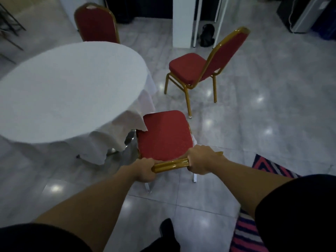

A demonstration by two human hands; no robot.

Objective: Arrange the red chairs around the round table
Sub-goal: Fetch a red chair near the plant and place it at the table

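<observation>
both hands grip the gold top rail of the near chair [163, 135], left hand [145, 170] and right hand [201, 159] closed around it, apart. its red seat sits at the near right edge of the round table [69, 91], touching the white cloth. a second chair [200, 68] stands far right, well apart; a third chair [96, 22] behind the table. no readable writing.

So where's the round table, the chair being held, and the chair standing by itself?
round table [60, 91], head view, bare white tabletop.
held chair [163, 133], head view, red seat cushion.
lone chair [187, 67], head view, red seat cushion.
</observation>
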